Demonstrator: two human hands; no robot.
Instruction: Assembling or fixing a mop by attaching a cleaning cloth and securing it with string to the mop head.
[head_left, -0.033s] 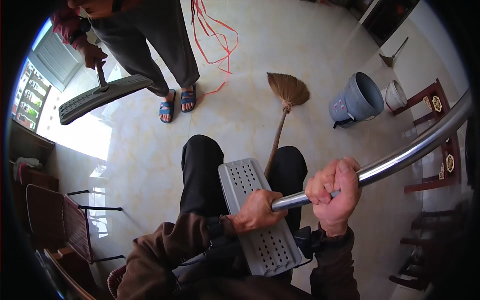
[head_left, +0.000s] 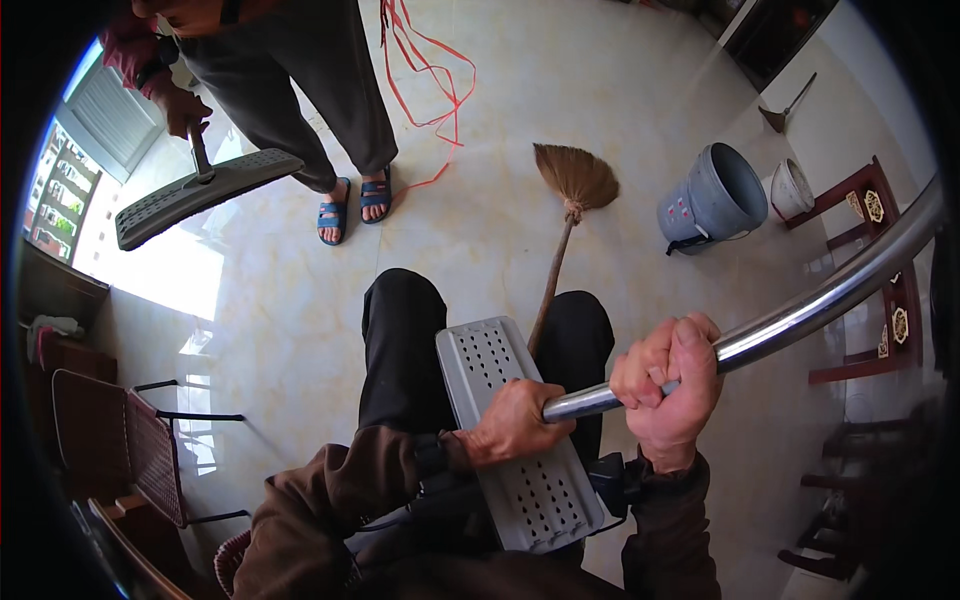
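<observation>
A flat mop lies across my lap, its grey perforated plate [head_left: 540, 500] slanting between my knees. My left hand [head_left: 515, 425] is closed around the joint where the pole meets the plate, which hides that joint. Higher up, my right hand [head_left: 668, 385] wraps in a fist around the shiny metal pole [head_left: 830, 300], thumb uppermost. The pole runs up and out to the right edge of the view. Just beyond the plate, a straw broom [head_left: 577, 180] lies on the floor, its handle passing behind the plate by my right knee.
At the upper left stands a person [head_left: 300, 80] in blue sandals, one hand holding a second flat mop [head_left: 210, 190]. Red ribbon [head_left: 440, 95] trails on the floor. A grey bucket [head_left: 705, 200] and white pail [head_left: 792, 190] stand right, near dark wooden furniture [head_left: 860, 365]. A woven chair [head_left: 155, 455] is left.
</observation>
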